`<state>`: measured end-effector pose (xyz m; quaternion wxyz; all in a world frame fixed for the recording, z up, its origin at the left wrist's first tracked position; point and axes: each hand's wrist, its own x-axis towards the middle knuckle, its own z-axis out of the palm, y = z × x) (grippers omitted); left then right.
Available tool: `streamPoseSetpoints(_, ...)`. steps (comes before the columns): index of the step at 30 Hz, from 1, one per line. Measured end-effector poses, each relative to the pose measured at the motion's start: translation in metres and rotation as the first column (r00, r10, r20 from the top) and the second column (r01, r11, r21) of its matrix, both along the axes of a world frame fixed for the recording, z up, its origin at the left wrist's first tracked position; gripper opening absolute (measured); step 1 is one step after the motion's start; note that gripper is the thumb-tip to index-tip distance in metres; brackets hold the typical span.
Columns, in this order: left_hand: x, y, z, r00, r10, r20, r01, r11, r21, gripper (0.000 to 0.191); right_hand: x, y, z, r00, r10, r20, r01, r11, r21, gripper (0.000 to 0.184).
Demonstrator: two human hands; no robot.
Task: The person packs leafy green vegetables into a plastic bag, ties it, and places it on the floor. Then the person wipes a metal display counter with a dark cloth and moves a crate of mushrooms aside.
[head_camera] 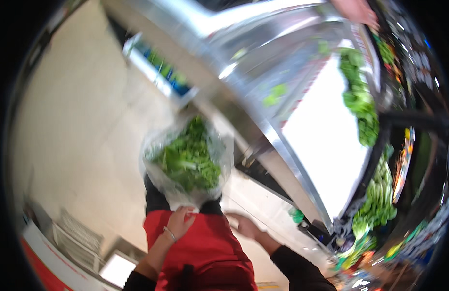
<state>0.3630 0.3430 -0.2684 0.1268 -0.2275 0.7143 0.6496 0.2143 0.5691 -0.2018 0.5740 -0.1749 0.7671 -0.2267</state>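
Observation:
A clear plastic bag (224,160) full of leafy greens (188,158) is in front of me, just beyond the hem of my red apron (202,247). My left hand (180,222), with a bracelet at the wrist, is at the bag's near edge, fingers slightly curled. Blur hides whether those fingers grip the plastic. My right hand (245,226) is to the right of the apron, fingers apart and nothing in them, a little away from the bag.
A metal counter (242,98) with a bright white surface (330,134) runs along my right, greens (359,98) lining its far side. Another person's hand (359,14) is at the upper right. A white crate (162,85) lies on the floor (82,127). Equipment (79,236) stands lower left.

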Motion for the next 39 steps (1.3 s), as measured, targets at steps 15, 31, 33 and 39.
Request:
streamPoseSetpoints(15, -0.196, -0.082, 0.254, 0.915, -0.213, -0.343, 0.184, 0.976, -0.117, 0.022, -0.008, 0.072, 0.255, 0.195, -0.735, -0.649, 0.467, 0.651, -0.598, 0.025)
streamPoseSetpoints(31, -0.420, 0.304, 0.344, 0.824, -0.387, -0.413, 0.541, 0.754, 0.374, 0.027, -0.293, 0.402, 0.409, -0.060, -0.269, -0.961, 0.530, 0.808, -0.259, 0.077)
streamPoseSetpoints(33, -0.426, 0.338, 0.348, 0.819, -0.414, -0.396, 0.561, 0.721, 0.407, 0.028, -0.324, 0.416, 0.386, 0.153, 0.005, -0.988, 0.592, 0.800, 0.095, 0.095)
streamPoseSetpoints(39, -0.433, 0.363, 0.338, 0.730, -0.584, -0.356, 0.682, 0.660, 0.315, 0.028, -0.339, 0.448, 0.356, 0.387, -0.101, -0.917, 0.637, 0.748, 0.186, 0.098)
